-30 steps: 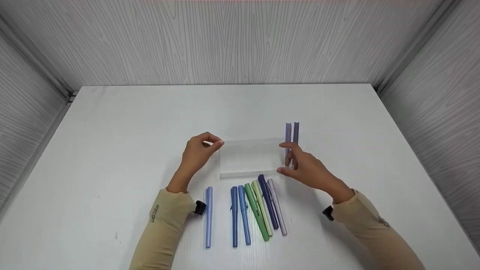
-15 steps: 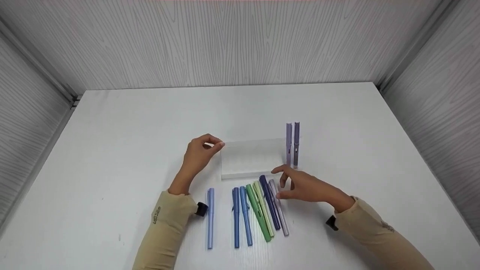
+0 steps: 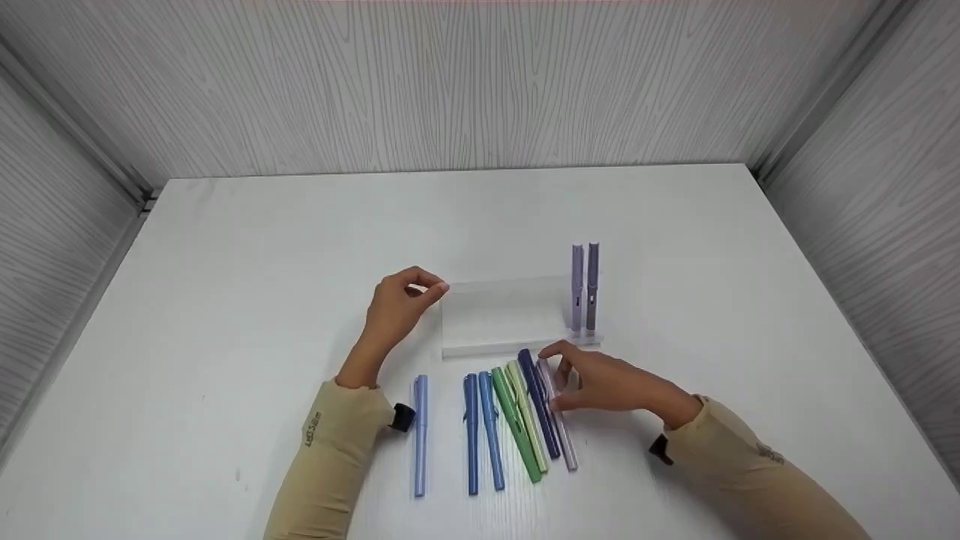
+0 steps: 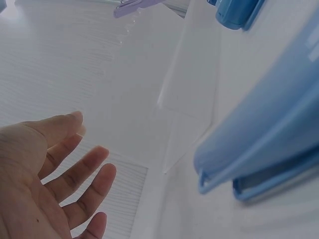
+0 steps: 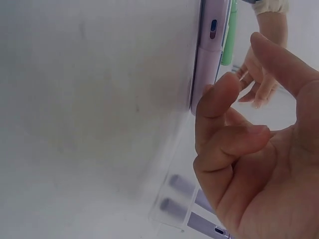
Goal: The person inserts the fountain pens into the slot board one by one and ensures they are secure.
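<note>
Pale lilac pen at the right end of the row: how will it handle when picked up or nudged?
The pale lilac pen looks rigid and probably light. Its round barrel may roll, though the clip should stop it. The smooth surface could slip between the right hand's fingers.

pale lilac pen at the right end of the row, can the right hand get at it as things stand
Probably yes. The right hand hangs right beside the pale lilac pen, fingertips at its upper end, nothing between them. The dark blue pen lies close against its far side, so the grip has little room there.
</note>
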A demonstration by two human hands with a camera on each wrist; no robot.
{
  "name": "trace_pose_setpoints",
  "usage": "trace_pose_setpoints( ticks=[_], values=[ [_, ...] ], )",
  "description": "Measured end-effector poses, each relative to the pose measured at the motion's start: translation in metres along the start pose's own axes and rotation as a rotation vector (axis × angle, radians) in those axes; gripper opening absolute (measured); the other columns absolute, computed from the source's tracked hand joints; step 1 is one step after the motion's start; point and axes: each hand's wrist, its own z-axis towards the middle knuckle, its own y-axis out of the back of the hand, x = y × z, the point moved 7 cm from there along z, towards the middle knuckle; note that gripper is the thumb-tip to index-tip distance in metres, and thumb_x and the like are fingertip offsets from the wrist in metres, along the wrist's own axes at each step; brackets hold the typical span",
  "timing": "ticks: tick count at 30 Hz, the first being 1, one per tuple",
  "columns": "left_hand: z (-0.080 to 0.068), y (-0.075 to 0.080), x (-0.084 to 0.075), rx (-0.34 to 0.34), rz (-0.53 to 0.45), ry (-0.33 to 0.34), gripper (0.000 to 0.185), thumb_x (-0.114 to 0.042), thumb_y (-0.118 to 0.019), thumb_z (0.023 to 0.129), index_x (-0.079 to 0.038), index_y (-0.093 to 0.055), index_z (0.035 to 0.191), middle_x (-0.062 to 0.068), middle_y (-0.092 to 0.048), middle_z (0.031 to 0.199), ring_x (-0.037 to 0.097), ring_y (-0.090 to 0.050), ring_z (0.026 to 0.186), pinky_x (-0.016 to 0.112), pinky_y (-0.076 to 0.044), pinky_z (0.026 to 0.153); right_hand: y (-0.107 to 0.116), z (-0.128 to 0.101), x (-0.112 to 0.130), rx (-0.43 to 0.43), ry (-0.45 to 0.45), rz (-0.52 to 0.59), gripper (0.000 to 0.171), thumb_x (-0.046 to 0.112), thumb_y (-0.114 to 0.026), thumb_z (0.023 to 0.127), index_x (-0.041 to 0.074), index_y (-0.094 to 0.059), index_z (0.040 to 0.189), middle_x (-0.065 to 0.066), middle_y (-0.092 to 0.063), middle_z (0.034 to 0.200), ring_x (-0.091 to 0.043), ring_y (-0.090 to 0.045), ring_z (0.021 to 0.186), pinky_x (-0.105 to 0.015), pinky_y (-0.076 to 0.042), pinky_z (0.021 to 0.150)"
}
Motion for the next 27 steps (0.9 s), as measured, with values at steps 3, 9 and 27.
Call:
trace_pose_setpoints(
  ticks=[3,9,27],
  values=[
    [0.0,0.0,0.0,-0.008,0.008,0.009,0.021,-0.032,-0.067,0.091,-0.013,-0.072,0.1,0.005,-0.071,0.101,0.019,-0.064,0.088,0.025,-0.046,0.069,-0.002,0.002,0.0,0.005,-0.015,-0.003,0.064,0.029,-0.074,0.085,0.015,-0.039,0.137,-0.002,-0.059,0.096,-0.013,-0.051,0.075,-0.029,-0.043,0.068],
    [-0.001,0.001,0.0,-0.009,0.016,0.01,0.022,-0.032,-0.067,0.091,-0.013,-0.071,0.101,0.006,-0.07,0.103,0.02,-0.064,0.091,0.025,-0.047,0.07,-0.006,0.005,-0.001,0.013,-0.048,-0.044,0.069,0.027,-0.075,0.083,0.014,-0.037,0.139,0.0,-0.059,0.091,-0.013,-0.051,0.077,-0.03,-0.042,0.07],
    [-0.001,-0.001,0.003,-0.004,0.006,0.006,0.024,-0.034,-0.068,0.09,-0.013,-0.071,0.101,0.006,-0.07,0.103,0.019,-0.064,0.091,0.027,-0.049,0.073,-0.01,0.011,0.0,0.02,-0.127,-0.081,0.078,0.025,-0.078,0.08,0.013,-0.034,0.144,0.002,-0.057,0.079,-0.013,-0.05,0.07,-0.03,-0.039,0.065]
  ],
)
